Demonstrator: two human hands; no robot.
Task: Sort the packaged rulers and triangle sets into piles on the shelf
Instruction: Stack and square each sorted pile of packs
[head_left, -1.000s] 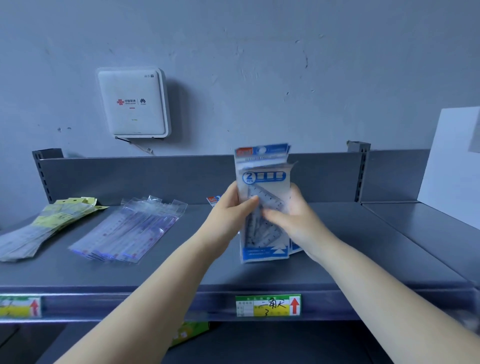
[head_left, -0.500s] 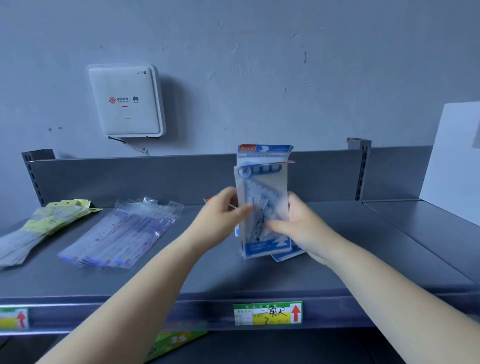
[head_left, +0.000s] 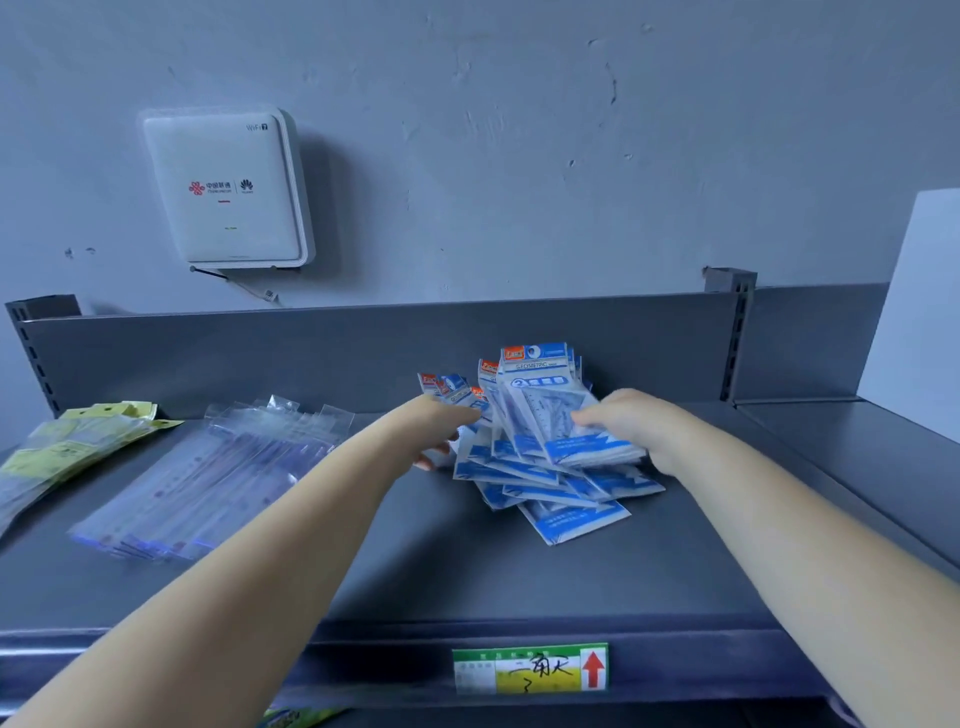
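Observation:
A fanned pile of blue-and-white triangle set packets (head_left: 566, 499) lies on the grey shelf (head_left: 467, 561), right of centre. On top of it a thicker stack of the same packets (head_left: 550, 410) leans up toward the back panel. My right hand (head_left: 634, 421) grips that stack at its right edge, fingers over the top. My left hand (head_left: 436, 423) holds the left edge of the packets, with one fingertip showing underneath. Clear ruler packets (head_left: 208, 478) lie in a pile at the left, with yellow-headed packets (head_left: 67, 447) further left.
The shelf's grey back panel (head_left: 260, 353) rises behind the piles. A white router box (head_left: 228, 189) hangs on the wall above. A price label with a red arrow (head_left: 530, 670) sits on the shelf's front rail. A white board (head_left: 914, 312) stands at the right.
Both hands have lowered the upright stack of triangle sets forward and down onto the shelf. The packets now lie fanned out beneath it.

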